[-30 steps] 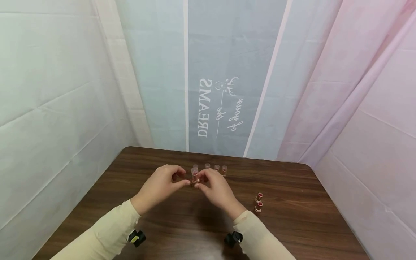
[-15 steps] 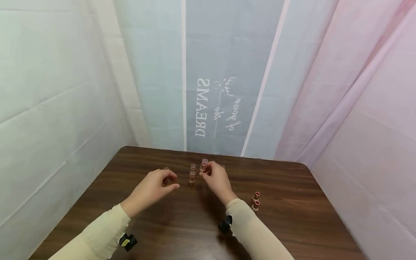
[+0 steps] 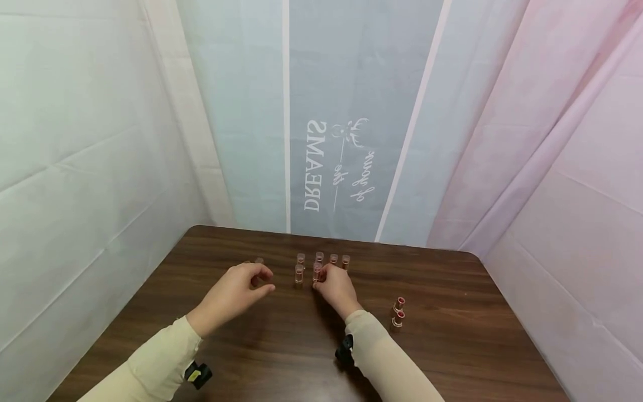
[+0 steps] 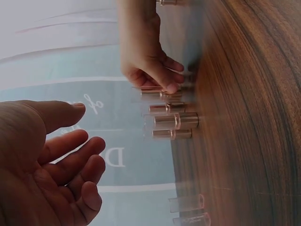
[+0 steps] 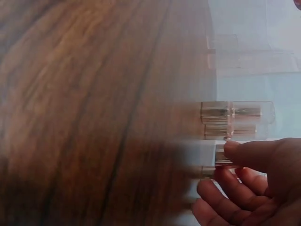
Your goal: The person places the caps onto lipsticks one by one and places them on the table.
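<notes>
My right hand (image 3: pixel 337 287) pinches a capped lipstick (image 3: pixel 317 272) by its side, upright and low over the table. In the right wrist view, thumb and fingertips sit around the gold tube (image 5: pixel 221 154). Just left of it stands another lipstick (image 3: pixel 298 273) with a clear cap and gold base. A back row holds several more, among them a lipstick (image 3: pixel 301 258) at its left end and one (image 3: pixel 345 261) partly behind my right hand. My left hand (image 3: pixel 238 290) hovers at the left with fingers loosely bent, holding nothing; its palm (image 4: pixel 28 188) shows in the left wrist view.
Two uncapped red lipsticks (image 3: pixel 398 318) stand to the right of my right forearm. Clear empty caps (image 4: pixel 187 203) stand beyond my left hand, mostly hidden by it in the head view. Behind the brown wooden table (image 3: pixel 452 346) hangs a printed curtain (image 3: pixel 351 84).
My left hand has drawn back to the left, away from the lipsticks. The right hand has lifted a capped lipstick over to the right and lowered it beside the front one.
</notes>
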`<state>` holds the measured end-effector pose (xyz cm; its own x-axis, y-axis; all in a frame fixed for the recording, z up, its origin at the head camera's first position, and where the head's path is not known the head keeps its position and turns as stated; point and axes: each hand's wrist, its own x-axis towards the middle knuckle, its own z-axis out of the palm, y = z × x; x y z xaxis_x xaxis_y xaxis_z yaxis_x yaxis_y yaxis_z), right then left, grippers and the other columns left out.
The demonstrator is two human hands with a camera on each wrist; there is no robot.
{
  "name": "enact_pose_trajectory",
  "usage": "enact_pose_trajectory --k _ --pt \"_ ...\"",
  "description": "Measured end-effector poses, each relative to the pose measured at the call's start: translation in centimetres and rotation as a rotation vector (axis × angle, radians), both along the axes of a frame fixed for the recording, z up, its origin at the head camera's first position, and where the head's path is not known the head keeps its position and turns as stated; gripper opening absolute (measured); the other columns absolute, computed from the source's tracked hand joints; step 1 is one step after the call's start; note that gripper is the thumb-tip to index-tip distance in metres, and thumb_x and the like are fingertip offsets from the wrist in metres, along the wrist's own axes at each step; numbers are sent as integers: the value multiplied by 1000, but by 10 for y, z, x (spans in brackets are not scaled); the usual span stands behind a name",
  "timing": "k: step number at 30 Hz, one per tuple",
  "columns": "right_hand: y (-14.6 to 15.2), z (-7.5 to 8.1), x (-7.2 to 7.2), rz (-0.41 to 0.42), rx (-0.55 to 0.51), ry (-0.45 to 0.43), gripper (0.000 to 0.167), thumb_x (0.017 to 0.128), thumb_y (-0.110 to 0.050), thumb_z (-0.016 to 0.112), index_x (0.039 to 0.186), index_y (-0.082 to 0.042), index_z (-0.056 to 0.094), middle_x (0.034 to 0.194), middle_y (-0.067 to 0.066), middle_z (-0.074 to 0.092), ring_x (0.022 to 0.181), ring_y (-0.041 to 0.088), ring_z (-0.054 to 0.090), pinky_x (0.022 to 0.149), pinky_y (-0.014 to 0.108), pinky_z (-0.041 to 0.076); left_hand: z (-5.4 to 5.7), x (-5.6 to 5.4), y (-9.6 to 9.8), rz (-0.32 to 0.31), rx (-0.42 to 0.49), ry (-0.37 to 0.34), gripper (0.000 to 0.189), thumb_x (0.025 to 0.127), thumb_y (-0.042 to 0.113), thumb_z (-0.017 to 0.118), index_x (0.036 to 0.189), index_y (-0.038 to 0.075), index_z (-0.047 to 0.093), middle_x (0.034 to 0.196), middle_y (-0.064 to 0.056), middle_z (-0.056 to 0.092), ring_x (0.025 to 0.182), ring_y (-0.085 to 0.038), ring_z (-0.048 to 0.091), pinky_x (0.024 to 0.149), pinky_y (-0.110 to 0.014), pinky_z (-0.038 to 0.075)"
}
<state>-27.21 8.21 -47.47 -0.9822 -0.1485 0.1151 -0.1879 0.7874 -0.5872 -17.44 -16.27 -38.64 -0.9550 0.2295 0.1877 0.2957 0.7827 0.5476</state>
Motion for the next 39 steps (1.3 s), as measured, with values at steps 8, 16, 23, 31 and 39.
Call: enact_pose_trajectory --k 8,16,23,31,39 --pt "-3 -8 0 -8 23 11 21 85 -18 84 79 -16 64 74 -5 62 65 14 54 63 35 47 0 0 3 -2 -20 27 11 92 27 78 101 23 73 94 12 66 83 -8 57 76 -32 51" --pt "-4 -8 -2 -34 28 -11 24 85 -19 83 75 -18 62 72 -5 61 63 15 53 61 34 45 1 -1 4 -2 -38 29 11 91 26 79 101 23 73 93 12 67 82 -7 57 75 -32 51" --pt "-4 -12 -5 -27 35 -30 22 85 -17 84 78 -15 63 74 -3 62 64 15 55 62 35 47 1 0 2 -2 -37 45 11 91 25 79 100 22 73 94 11 69 85 -12 62 77 -33 53" --pt "-3 -12 -6 5 33 -30 18 83 -14 85 86 -10 68 81 1 67 72 16 60 70 39 53 1 4 -1 14 -107 95 14 90 25 81 101 19 74 97 6 71 87 -13 63 78 -36 54" --pt "13 3 7 48 -61 -33 34 82 -13 85 110 -4 68 91 4 67 84 19 62 80 41 54 -4 3 -9 27 -167 81 20 90 28 80 107 18 74 102 3 73 91 -16 64 79 -38 54"
